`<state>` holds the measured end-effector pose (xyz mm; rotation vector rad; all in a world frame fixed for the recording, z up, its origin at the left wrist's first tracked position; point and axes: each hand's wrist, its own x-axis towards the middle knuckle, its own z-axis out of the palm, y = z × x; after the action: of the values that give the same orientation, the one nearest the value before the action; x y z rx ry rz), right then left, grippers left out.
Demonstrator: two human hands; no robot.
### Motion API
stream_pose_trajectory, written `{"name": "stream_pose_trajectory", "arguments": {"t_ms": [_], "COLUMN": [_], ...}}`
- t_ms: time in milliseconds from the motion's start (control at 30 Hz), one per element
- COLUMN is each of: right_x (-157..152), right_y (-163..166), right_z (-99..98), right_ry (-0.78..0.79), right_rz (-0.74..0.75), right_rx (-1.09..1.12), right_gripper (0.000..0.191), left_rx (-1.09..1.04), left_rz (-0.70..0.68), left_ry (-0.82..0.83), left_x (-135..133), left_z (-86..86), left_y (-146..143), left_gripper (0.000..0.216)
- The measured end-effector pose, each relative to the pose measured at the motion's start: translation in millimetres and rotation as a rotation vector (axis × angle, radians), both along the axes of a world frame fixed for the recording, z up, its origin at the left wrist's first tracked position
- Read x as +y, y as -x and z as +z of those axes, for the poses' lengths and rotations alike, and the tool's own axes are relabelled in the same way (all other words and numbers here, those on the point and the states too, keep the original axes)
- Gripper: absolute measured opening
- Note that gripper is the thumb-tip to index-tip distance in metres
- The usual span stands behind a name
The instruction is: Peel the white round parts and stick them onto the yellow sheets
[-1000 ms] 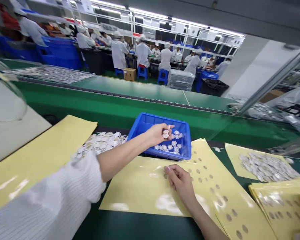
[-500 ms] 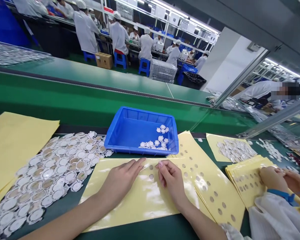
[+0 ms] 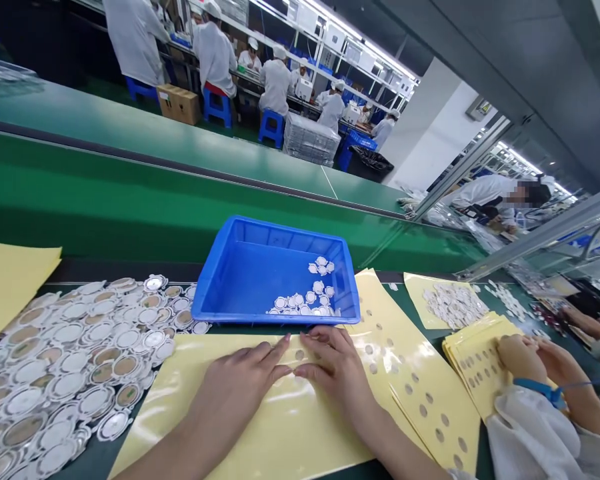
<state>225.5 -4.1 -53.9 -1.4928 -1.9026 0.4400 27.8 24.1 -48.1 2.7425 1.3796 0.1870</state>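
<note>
A glossy yellow sheet (image 3: 180, 393) lies on the green table in front of me. My left hand (image 3: 240, 383) rests on it, thumb and forefinger apart, fingertips near a small round grey dot (image 3: 299, 355). From the other side my right hand (image 3: 337, 367) touches the sheet, its thumb and forefinger likewise apart around that dot. Neither hand shows anything held. Just beyond the fingertips stands a blue tray (image 3: 275, 320) with small white round pieces (image 3: 305, 303) toward its right side.
Many white ring-shaped pieces (image 3: 100, 360) are heaped at left beside yellow sheets (image 3: 15, 280). Dotted yellow sheets (image 3: 405, 360) lie at right. A neighbour's hands (image 3: 540, 363) work over a yellow stack (image 3: 475, 360). A green barrier (image 3: 105, 207) runs behind the tray.
My right hand has gone from a pinch beside the dots to thumb and forefinger spread on the sheet. My left thumb now shows apart from its fingers. The view has shifted slightly.
</note>
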Motion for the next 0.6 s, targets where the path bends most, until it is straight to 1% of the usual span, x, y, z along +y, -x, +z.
{"name": "stream_pose_trajectory", "arguments": {"t_ms": [100, 200, 333, 467, 600], "right_x": [2.0, 2.8, 3.0, 3.5, 4.1], "right_y": [-0.6, 0.3, 2.9, 3.9, 2.9], "right_z": [0.8, 3.2, 6.0, 6.3, 5.6], "right_ry": [0.003, -0.026, -0.096, -0.106, -0.074], "right_rz": [-0.009, -0.008, -0.012, -0.009, -0.012], "right_rx": [0.021, 0.03, 0.062, 0.085, 0.115], "right_gripper": [0.036, 0.028, 0.015, 0.014, 0.014], "left_rx": [-0.069, -0.131, -0.17, -0.187, -0.167], "left_rz": [-0.045, -0.075, -0.067, -0.059, -0.065], "left_ry": [-0.024, -0.053, -0.085, -0.086, -0.016], "left_x": [0.9, 1.0, 1.0, 1.5, 1.4], "left_z": [-2.5, -5.1, -8.2, -7.6, -4.4], "left_y": [0.8, 0.5, 0.1, 0.9, 1.6], "left_gripper": [0.035, 0.031, 0.041, 0.05, 0.049]}}
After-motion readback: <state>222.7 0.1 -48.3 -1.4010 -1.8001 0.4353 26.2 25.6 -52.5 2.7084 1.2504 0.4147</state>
